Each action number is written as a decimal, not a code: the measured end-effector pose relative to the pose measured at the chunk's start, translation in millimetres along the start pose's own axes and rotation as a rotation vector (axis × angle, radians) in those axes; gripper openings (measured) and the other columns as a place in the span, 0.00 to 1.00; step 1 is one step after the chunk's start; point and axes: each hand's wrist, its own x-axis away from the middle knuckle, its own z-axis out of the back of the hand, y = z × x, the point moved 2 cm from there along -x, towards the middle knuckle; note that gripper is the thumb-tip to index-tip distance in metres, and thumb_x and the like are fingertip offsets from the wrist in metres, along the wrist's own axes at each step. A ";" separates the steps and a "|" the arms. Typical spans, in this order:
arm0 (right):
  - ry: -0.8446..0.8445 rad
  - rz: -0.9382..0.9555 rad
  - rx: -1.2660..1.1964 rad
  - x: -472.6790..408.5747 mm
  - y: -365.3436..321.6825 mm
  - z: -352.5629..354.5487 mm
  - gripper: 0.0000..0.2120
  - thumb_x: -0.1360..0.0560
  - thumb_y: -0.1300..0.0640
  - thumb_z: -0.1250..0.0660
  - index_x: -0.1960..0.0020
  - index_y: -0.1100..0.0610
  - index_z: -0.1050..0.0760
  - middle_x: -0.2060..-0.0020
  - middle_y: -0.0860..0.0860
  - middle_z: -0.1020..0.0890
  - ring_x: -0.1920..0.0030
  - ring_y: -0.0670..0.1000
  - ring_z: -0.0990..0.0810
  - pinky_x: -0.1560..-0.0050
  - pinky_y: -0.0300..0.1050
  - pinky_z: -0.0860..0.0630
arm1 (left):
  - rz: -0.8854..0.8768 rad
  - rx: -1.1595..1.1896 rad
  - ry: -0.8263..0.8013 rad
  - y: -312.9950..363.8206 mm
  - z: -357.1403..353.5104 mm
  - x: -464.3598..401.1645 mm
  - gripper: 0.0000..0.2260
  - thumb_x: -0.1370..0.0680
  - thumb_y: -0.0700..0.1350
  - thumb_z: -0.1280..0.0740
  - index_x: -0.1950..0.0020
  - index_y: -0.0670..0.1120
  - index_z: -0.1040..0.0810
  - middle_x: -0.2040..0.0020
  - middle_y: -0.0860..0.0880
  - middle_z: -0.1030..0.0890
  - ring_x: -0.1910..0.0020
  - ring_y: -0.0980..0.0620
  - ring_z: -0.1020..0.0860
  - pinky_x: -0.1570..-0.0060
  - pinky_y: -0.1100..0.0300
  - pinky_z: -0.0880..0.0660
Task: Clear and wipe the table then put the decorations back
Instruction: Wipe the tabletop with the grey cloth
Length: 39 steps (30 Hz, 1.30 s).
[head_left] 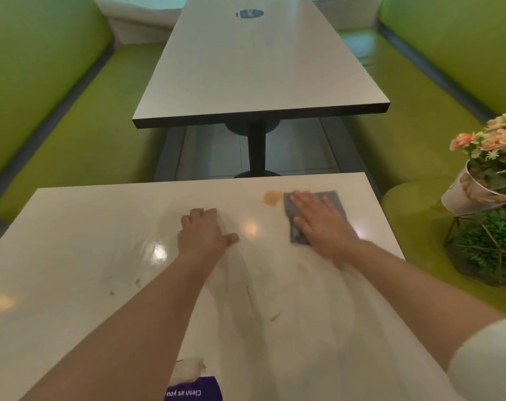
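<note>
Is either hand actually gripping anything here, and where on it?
Neither grips. The right hand presses flat on the middle of the grey cloth; the left hand rests on the table.

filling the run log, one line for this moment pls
phase: wiping | right hand: flat on grey cloth | left hand: resting on table | decorations: on bench

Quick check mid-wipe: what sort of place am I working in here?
Most likely a cafeteria or fast-food dining area: green booth benches flank pedestal tables, and the near table carries a "Clean as you..." sticker.
</note>
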 end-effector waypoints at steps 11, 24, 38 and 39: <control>-0.009 0.186 -0.092 -13.7 -50.4 -4.0 0.24 0.16 0.45 0.53 0.21 0.46 0.48 0.22 0.42 0.47 0.22 0.44 0.53 0.23 0.48 0.60 | 0.052 -0.010 -0.014 -0.7 -2.2 -7.3 0.36 0.27 0.62 0.30 0.26 0.50 0.40 0.31 0.46 0.37 0.32 0.45 0.38 0.39 0.52 0.33; -0.033 0.170 -0.040 -26.3 -68.6 -11.7 0.28 0.19 0.42 0.60 0.20 0.46 0.52 0.21 0.42 0.50 0.22 0.44 0.55 0.23 0.49 0.61 | 0.034 0.055 0.010 -7.3 -2.5 -7.2 0.36 0.28 0.62 0.30 0.26 0.52 0.39 0.31 0.47 0.37 0.31 0.45 0.39 0.38 0.53 0.35; -0.011 0.112 -0.022 -72.8 -80.0 -10.8 0.25 0.16 0.44 0.55 0.21 0.45 0.51 0.21 0.44 0.49 0.21 0.48 0.54 0.23 0.54 0.59 | 0.014 0.103 0.029 -12.5 -6.5 -4.6 0.35 0.27 0.63 0.31 0.24 0.53 0.40 0.29 0.49 0.38 0.29 0.46 0.41 0.35 0.53 0.38; 0.004 0.050 -0.017 -73.9 -65.4 -10.3 0.24 0.16 0.46 0.55 0.21 0.46 0.52 0.21 0.45 0.49 0.21 0.49 0.54 0.23 0.54 0.59 | 0.017 0.101 0.030 -12.4 -6.3 -4.4 0.35 0.27 0.62 0.32 0.24 0.53 0.41 0.29 0.49 0.39 0.29 0.46 0.41 0.35 0.53 0.38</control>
